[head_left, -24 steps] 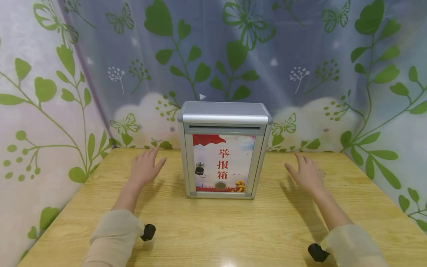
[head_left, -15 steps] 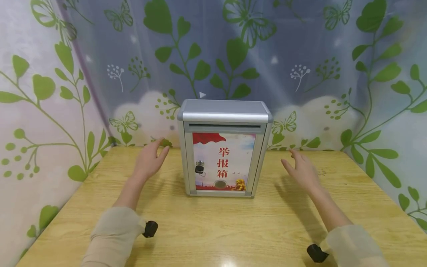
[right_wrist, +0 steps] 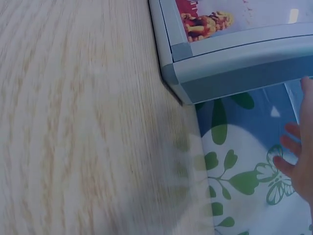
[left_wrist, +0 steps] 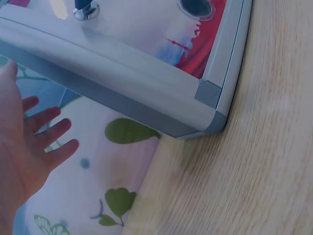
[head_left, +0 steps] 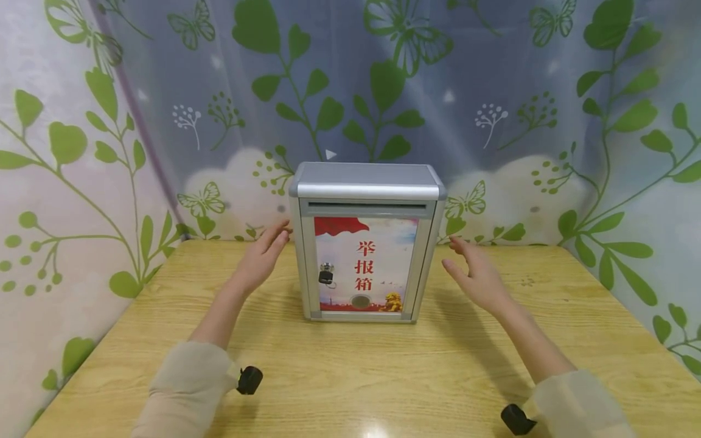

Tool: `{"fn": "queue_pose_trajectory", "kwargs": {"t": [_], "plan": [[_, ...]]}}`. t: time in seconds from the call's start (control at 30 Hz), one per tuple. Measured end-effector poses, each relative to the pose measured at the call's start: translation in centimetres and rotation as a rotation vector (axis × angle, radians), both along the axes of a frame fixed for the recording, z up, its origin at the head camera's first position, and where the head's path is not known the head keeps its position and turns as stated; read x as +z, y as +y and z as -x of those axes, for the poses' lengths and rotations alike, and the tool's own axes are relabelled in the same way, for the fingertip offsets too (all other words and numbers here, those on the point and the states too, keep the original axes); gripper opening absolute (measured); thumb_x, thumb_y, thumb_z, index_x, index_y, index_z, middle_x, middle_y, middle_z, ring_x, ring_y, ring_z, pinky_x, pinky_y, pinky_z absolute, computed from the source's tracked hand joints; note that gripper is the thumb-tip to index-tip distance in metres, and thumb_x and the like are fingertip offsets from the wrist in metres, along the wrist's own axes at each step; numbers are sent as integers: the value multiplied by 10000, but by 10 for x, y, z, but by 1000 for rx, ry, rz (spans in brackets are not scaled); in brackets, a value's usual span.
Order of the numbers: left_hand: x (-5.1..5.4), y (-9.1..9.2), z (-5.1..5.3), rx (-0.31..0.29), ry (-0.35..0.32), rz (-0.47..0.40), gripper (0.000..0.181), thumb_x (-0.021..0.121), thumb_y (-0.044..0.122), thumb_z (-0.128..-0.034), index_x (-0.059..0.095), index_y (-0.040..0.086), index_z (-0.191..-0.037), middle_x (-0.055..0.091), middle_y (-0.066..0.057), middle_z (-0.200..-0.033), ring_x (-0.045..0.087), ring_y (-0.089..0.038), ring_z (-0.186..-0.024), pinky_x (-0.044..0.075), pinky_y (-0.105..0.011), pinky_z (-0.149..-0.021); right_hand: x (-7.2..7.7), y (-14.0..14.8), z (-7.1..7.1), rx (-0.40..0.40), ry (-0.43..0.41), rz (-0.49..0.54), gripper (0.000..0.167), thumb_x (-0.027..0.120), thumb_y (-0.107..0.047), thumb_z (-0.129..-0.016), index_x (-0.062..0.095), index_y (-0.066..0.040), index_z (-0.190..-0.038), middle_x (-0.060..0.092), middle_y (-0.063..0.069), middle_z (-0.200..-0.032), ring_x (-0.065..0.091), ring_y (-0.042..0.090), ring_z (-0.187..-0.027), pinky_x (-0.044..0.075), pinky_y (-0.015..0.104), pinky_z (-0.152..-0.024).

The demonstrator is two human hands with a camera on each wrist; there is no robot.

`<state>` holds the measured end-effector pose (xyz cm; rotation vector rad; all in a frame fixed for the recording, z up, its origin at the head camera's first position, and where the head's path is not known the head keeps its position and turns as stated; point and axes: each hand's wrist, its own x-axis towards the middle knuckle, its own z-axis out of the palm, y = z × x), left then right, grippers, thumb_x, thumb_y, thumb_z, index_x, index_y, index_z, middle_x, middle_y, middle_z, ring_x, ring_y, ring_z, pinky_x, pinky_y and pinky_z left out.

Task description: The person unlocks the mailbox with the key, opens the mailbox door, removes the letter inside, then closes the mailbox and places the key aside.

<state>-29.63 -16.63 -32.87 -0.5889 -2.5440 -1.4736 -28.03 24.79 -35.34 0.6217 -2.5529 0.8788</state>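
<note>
A silver metal report box (head_left: pixel 367 261) stands upright on the wooden table, with a slot near its top and red lettering on its front panel. A small key with a black head (head_left: pixel 326 277) sits in the lock at the panel's left. Close by the box's left side is my left hand (head_left: pixel 260 258), its fingers extended; the left wrist view (left_wrist: pixel 29 147) shows a gap between them and the box wall. On the other side, my right hand (head_left: pixel 479 277) is held in the air a little apart from the box, fingers loosely extended and holding nothing.
The wooden table (head_left: pixel 350 377) reaches to a leaf-and-butterfly patterned curtain (head_left: pixel 350 79) behind the box. Similar patterned cloth hangs at both sides. A black wrist camera (head_left: pixel 250 380) is strapped at the left sleeve, another black camera (head_left: pixel 517 420) at the right.
Both hands have moved inward toward the box, the left one going right and the right one going left. The box has stayed in place.
</note>
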Motion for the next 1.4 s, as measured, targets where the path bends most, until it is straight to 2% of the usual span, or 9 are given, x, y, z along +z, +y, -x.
{"fn": "queue_pose_trajectory", "kwargs": {"t": [0.07, 0.2, 0.4, 0.6, 0.83, 1.07, 1.4], "plan": [[1, 3, -3, -55, -24, -32, 566, 276, 358, -1019, 185, 28, -1470, 306, -222, -1439, 347, -370, -1286, 280, -485, -1032, 2, -4, -2, 58, -7, 15, 593, 461, -291, -973, 249, 7, -1440, 420, 248, -1343, 394, 391, -1214, 333, 542, -943], [0, 6, -5, -131, -10, -54, 596, 264, 360, -1018, 133, -8, -1468, 221, -231, -1475, 283, -373, -1321, 265, -482, -1040, 6, -15, -5, 143, -10, 18, 599, 468, -263, -973, 221, -10, -1456, 412, 219, -1363, 407, 360, -1208, 351, 518, -940], [-1, 7, -6, -156, 51, -9, 620, 302, 370, -1012, 120, -6, -1469, 189, -213, -1490, 212, -347, -1356, 196, -458, -1074, 12, -30, -9, 199, -66, 59, 606, 481, -265, -973, 205, -46, -1466, 445, 197, -1330, 537, 293, -1067, 462, 452, -830], [-5, 10, -7, -163, 54, 43, 606, 319, 364, -1011, 71, 100, -1496, 215, -172, -1495, 258, -336, -1342, 229, -470, -1060, 13, -38, -11, 198, -135, 93, 613, 511, -290, -959, 207, -122, -1464, 487, 169, -1288, 593, 254, -972, 499, 389, -735], [-8, 15, -9, -202, 86, -15, 586, 298, 320, -1020, 66, 54, -1488, 153, -145, -1516, 183, -274, -1373, 190, -425, -1082, 12, -40, -11, 155, -160, 93, 679, 545, -323, -938, 186, -102, -1471, 500, 170, -1271, 598, 255, -952, 508, 389, -734], [-8, 17, -8, -199, 87, -39, 600, 297, 363, -1014, 91, 57, -1487, 162, -123, -1517, 183, -250, -1374, 193, -419, -1083, 10, -38, -8, 151, -141, 108, 537, 548, -266, -943, 306, -76, -1383, 532, 179, -1220, 603, 270, -938, 507, 404, -731], [-7, 20, -10, -182, 116, -33, 554, 305, 278, -1022, 138, -5, -1468, 230, -201, -1481, 241, -319, -1349, 235, -450, -1063, 7, -37, -9, 158, -110, 105, 558, 539, -272, -947, 289, -64, -1400, 530, 183, -1225, 611, 255, -906, 511, 366, -698]]}}
